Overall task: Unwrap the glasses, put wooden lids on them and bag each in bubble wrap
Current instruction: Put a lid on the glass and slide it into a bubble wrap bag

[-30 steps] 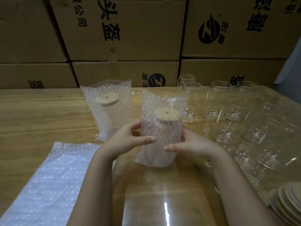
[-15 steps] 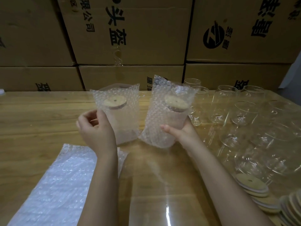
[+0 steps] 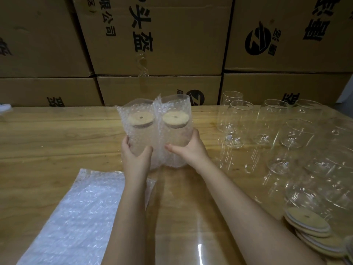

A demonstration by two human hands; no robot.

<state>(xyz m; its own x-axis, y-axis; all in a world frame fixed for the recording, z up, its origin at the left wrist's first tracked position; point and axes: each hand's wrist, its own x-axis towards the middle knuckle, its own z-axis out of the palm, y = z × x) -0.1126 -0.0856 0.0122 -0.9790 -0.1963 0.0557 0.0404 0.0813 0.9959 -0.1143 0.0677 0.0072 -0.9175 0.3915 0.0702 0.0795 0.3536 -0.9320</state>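
Touching bagged glasses (image 3: 172, 131) between fingers (image 3: 147, 150)

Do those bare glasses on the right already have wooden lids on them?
No, the bare glasses stand open-topped, while the loose wooden lids lie stacked on the table nearer the person.

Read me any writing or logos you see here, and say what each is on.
"头盔": top middle cardboard box.
"限公司": same box, smaller print.
Round black logo: top right cardboard box; the characters beside it are unclear.
Lower boxes: print cut off, unreadable.
Bagged glasses, wooden lids: no text.
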